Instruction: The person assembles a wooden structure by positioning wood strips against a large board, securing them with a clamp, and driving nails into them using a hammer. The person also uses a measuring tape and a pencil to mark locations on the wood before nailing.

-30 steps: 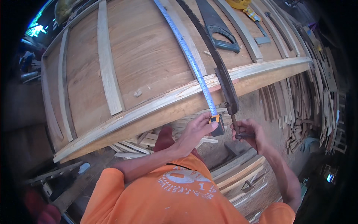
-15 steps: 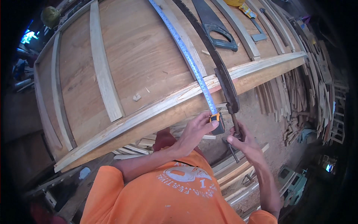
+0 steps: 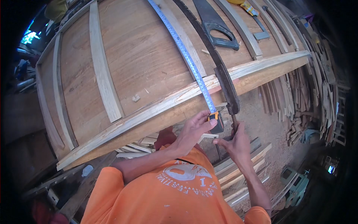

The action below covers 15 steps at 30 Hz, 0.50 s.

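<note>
My left hand grips a black and yellow tape measure below the near wooden rail; its blade stretches up across the plywood panel. My right hand is closed around the screw handle of a long dark metal bar clamp, just right of the tape. The clamp crosses the rail and runs up over the panel alongside the tape. A handsaw with a dark grip lies right of the clamp bar.
Wooden battens cross the panel, with a yellow-handled tool at top right. Many loose boards are stacked at right. More lumber lies on the floor below, beside a green machine.
My right hand has turned the clamp's handle, which swung from sideways to downward, and its forearm has shifted left. My left hand stays on the tape measure, slightly raised.
</note>
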Tool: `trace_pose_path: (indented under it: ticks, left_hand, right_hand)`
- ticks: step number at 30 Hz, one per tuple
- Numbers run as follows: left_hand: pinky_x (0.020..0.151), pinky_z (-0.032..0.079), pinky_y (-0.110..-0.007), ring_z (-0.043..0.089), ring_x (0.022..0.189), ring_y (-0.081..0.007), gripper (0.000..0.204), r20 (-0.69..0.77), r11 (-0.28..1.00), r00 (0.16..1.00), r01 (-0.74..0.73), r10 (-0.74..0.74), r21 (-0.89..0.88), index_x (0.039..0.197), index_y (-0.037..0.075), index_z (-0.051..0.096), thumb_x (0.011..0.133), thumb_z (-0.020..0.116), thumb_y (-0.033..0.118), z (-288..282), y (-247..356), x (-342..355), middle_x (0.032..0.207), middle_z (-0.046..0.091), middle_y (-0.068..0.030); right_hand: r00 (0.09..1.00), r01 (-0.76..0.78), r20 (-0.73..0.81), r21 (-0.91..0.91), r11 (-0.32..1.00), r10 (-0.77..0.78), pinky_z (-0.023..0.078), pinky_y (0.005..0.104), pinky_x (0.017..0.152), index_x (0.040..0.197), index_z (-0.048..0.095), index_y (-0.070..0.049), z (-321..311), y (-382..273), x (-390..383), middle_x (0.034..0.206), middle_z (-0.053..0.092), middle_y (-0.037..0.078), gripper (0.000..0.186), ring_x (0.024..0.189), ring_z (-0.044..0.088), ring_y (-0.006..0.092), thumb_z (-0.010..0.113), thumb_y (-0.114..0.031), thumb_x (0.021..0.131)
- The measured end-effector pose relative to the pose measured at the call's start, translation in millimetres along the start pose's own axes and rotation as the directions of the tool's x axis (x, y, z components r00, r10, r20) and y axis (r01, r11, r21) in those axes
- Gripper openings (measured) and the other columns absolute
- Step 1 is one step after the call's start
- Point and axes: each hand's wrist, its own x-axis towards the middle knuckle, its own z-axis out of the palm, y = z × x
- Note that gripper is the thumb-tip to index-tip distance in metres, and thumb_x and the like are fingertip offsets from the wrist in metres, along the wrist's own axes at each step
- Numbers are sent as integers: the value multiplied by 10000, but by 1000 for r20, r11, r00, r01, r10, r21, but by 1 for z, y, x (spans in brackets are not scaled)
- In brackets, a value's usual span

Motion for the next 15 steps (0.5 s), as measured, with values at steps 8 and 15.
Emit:
trace_pose_path:
  ticks: [8, 15]
  left_hand:
    - [1098, 483, -341, 604, 1280, -157, 557, -24, 1000, 1000, -10, 10, -16, 1508, -38, 502, 1082, 683, 271, 1, -4, 0, 1384, 652, -122]
    - [1042, 492, -332, 606, 1267, -153, 591, -17, 1000, 999, -29, 29, 1, 1509, -37, 505, 1076, 688, 322, -3, -4, 0, 1384, 656, -112]
  right_hand:
    - [956, 42, -267, -295, 955, -125, 543, 559, 712, 1135, 442, -33, 28, 29, 6, 1121, 651, 286, 563, 913, 665, 542, 896, -213, 854]
    - [953, 274, -144, 33, 961, -267, 486, 490, 1043, 1355, 558, 20, 3, 54, 9, 1315, 630, 234, 526, 1226, 627, 393, 748, -324, 1006]
